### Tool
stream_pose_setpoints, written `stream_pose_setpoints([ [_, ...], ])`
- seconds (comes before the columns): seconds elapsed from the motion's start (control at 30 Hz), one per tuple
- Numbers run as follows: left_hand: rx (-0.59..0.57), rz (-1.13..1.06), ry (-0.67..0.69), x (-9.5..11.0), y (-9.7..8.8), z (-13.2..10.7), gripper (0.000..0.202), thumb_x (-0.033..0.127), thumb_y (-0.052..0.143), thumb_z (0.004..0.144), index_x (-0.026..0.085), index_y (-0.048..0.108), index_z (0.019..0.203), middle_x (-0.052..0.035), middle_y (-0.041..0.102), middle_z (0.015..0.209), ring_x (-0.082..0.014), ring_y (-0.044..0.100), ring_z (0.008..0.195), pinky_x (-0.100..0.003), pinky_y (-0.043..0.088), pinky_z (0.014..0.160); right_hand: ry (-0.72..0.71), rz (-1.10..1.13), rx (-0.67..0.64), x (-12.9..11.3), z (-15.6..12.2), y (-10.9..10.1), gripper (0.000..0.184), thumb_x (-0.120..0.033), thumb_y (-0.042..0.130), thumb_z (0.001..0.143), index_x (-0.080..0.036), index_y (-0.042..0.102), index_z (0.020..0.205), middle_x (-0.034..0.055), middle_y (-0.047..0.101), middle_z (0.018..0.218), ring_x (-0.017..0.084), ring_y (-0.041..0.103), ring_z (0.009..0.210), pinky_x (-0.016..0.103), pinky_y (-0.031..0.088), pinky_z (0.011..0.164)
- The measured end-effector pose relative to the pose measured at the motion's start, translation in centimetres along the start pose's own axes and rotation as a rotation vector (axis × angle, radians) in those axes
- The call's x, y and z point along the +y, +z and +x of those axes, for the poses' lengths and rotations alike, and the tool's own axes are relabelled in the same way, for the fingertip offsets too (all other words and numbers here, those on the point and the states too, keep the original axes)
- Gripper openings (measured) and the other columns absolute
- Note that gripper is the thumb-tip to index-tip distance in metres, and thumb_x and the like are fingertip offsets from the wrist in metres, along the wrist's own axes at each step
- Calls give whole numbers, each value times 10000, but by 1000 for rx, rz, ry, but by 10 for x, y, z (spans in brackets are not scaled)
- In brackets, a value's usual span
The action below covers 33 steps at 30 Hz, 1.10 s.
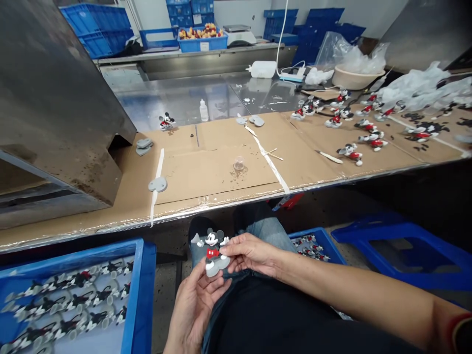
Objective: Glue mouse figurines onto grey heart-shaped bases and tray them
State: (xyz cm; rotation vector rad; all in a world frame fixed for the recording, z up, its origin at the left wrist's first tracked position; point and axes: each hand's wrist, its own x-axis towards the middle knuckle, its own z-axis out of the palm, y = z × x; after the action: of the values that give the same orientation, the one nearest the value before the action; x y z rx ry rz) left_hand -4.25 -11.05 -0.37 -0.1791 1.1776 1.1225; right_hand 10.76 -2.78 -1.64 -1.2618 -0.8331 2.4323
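Note:
A Mickey Mouse figurine (212, 252) with black ears, red shorts and a grey base is held upright above my lap. My left hand (197, 295) grips its base from below, thumb against the near side. From the right, my right hand (250, 253) pinches the figurine near its side and raised white hand. A grey cone-shaped piece (195, 239) sticks out at the figurine's left. Below and left of my hands, a blue crate (138, 295) holds rows of similar figurines. Another blue crate (326, 236) with figurines sits to the right of my knees.
The cardboard-covered bench (206, 172) runs across in front. On it are grey bases (158, 184), a small clear cup (239, 163), cotton swabs (273, 154), a white-handled knife (329, 157) and several figurines (352, 153). A metal housing (55, 108) stands at left; a blue lid-like frame (398, 250) lies right.

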Motion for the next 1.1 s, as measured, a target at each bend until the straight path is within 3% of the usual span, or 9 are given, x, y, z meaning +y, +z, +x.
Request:
stream_pose_setpoints([
  [0.27,-51,53,91,-2,-5,-1,158,120,595,846,23,717,868,-135,708,689,-118,606,521,-324,587,725,-95,-22,-20,1,-4,1,354,-344,847,578,-103,663,761,26,686,623,101,610,523,226,440,580],
  [0.47,-37,15,139,5,-4,-7,148,156,611,846,59,721,870,-147,733,787,-170,671,626,-399,583,791,-138,25,-59,-1,3,10,360,-358,846,574,-109,655,749,29,682,667,107,593,562,251,422,617],
  [0.6,-34,-62,292,7,-11,-11,151,190,664,814,74,721,891,-153,746,836,-208,707,754,-372,576,824,-261,93,-61,-6,11,27,396,-359,870,534,-124,629,741,6,663,674,102,575,593,257,415,659],
  [0.73,41,-104,446,3,-18,-15,238,140,794,674,92,719,895,-136,753,861,-194,714,776,-301,576,817,-338,82,-116,-9,15,44,377,-354,860,565,-121,635,758,13,668,688,111,580,624,244,390,634],
  [0.9,111,-126,575,0,-15,-26,340,163,867,577,102,719,877,-101,755,849,-170,713,737,-238,588,758,-239,142,-273,-9,14,52,348,-340,822,654,-86,684,848,50,679,769,114,599,670,263,443,704],
  [1.0,133,-120,587,0,-14,-32,377,141,879,544,112,722,886,-105,757,866,-187,719,761,-237,595,742,-165,186,-304,-8,13,52,351,-352,811,676,-74,699,858,71,687,787,123,621,680,286,468,741],
  [1.1,130,-117,574,0,-17,-34,405,138,890,517,114,726,887,-112,760,858,-195,722,756,-243,596,742,-183,185,-323,-9,11,54,353,-358,806,682,-70,697,856,77,688,784,124,621,671,286,474,725],
])
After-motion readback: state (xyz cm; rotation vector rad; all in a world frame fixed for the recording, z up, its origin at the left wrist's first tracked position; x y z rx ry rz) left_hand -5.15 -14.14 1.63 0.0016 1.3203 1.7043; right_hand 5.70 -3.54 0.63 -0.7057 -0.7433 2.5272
